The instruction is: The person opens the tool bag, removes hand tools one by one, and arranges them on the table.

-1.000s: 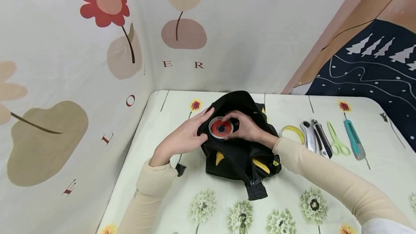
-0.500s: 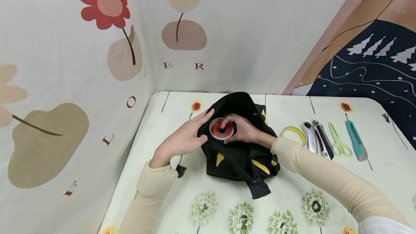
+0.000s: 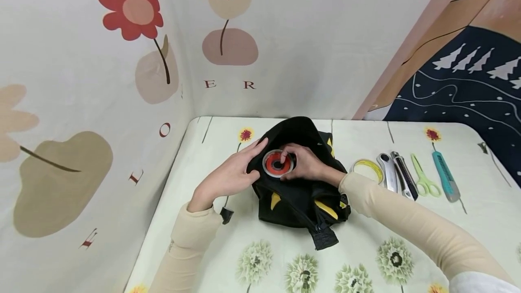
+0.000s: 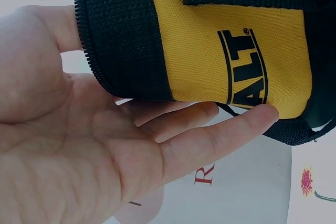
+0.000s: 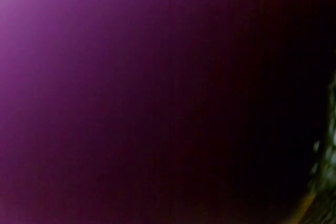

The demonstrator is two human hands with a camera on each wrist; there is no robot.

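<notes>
A black and yellow tool bag (image 3: pixel 285 207) lies with its zipped mouth gaping toward me. My left hand (image 3: pixel 228 173) holds the bag's left side, thumb and fingers spread along the mouth. In the left wrist view, the left hand (image 4: pixel 105 129) reaches past the black zip edge, one straight finger below the yellow panel (image 4: pixel 194 61) printed "ALT". My right hand (image 3: pixel 307 162) grips a round red roll (image 3: pixel 270 164) with a pale rim and dark centre at the mouth. Its thumb is at the lower rim, a bent finger over the face. The right wrist view is dark and blurred.
Right of the bag, a yellow banded ring (image 3: pixel 376 168), a silver-handled cutter (image 3: pixel 388 172), a black snap-off knife (image 3: pixel 404 173), green scissors (image 3: pixel 423 180) and a teal utility knife (image 3: pixel 447 180) lie in a row. A patterned cloth backdrop (image 3: pixel 309 67) rises behind the table.
A right finger has shifted from the roll's upper rim inward over its face, near the dark centre. The bag's zip-end strap has swung slightly right. My left hand stays in place.
</notes>
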